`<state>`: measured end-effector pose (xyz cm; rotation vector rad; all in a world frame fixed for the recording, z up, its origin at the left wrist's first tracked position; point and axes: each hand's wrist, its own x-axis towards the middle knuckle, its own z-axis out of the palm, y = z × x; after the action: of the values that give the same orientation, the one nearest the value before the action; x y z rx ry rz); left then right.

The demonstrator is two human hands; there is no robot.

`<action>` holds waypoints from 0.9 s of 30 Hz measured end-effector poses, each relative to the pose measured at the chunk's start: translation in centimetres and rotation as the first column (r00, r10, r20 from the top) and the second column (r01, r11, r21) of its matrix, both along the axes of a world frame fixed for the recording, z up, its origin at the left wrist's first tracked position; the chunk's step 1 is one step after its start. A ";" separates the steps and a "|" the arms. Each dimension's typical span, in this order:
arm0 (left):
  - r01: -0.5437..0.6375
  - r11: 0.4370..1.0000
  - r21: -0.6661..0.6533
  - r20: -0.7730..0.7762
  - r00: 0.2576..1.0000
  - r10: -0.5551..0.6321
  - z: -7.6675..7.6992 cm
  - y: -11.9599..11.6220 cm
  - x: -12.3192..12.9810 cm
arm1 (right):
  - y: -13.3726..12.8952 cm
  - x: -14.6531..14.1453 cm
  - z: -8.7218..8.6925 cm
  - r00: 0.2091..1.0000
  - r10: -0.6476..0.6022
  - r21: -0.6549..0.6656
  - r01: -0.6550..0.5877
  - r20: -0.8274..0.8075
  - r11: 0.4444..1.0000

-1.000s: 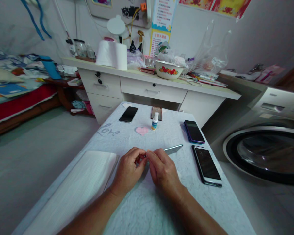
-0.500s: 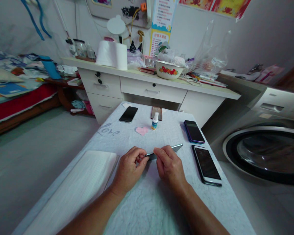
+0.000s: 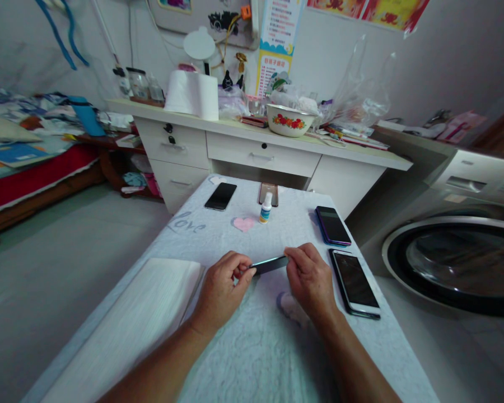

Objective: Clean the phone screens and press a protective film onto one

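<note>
A dark, thin smartphone is held tilted, nearly edge-on, above the table between my two hands. My left hand is closed, its thumb and fingers gripping the phone's left end. At the right end, the bent fingers of my right hand are pinched together around the phone's edge and cover that corner. Whether a small cloth lies in those fingers cannot be seen. Beyond the hands stands a small white spray bottle with a blue and yellow label.
On the cloth-covered table lie a black phone, a brown phone, stacked dark phones and a white-framed phone. A white folded sheet lies left. A desk stands behind, a washing machine right.
My right hand has slid right along the phone, from its middle to its right end. My left hand keeps its grip in the same place.
</note>
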<state>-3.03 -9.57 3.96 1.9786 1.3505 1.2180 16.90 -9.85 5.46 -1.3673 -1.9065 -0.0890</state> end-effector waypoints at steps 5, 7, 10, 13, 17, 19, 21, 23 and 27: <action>-0.010 1.000 0.002 0.004 1.000 0.010 0.0 0.0 0.0 | 0.3 1.0 0.1 0.999 -0.053 -0.008 0.053 0.013 0.999; -0.012 1.000 0.005 0.001 1.000 0.012 -0.1 0.0 0.0 | 0.5 1.4 0.1 0.997 -0.080 0.000 0.080 0.016 0.997; -0.012 1.000 0.007 0.000 1.000 0.012 -0.2 0.1 0.0 | 0.7 2.0 0.1 0.992 -0.124 0.013 0.123 0.019 0.992; -0.012 1.000 0.011 0.003 1.000 0.012 -0.3 0.1 0.0 | 0.9 2.5 0.0 0.987 -0.162 0.029 0.161 0.022 0.986; -0.007 1.000 0.007 0.009 1.000 0.007 -0.3 0.0 -0.1 | 1.1 3.0 -0.1 0.974 -0.224 0.038 0.223 0.025 0.974; -0.005 1.000 0.007 0.008 1.000 0.005 -0.3 0.0 -0.1 | 1.2 3.1 -0.1 0.968 -0.249 0.038 0.248 0.023 0.968; -0.005 1.000 0.010 0.008 1.000 0.005 -0.3 0.0 -0.1 | 1.2 3.2 -0.1 0.962 -0.270 0.040 0.269 0.026 0.962; -0.005 1.000 0.010 0.009 1.000 0.005 -0.3 0.0 0.0 | 1.2 3.3 0.0 0.957 -0.290 0.041 0.288 0.035 0.957; -0.003 1.000 0.010 0.004 1.000 0.003 -0.2 0.0 0.0 | 1.2 3.2 0.0 0.952 -0.304 0.043 0.302 0.038 0.952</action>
<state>-3.03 -9.52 3.81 1.9803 1.3485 1.2327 20.09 -8.65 5.45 -1.6362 -1.7075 -0.3064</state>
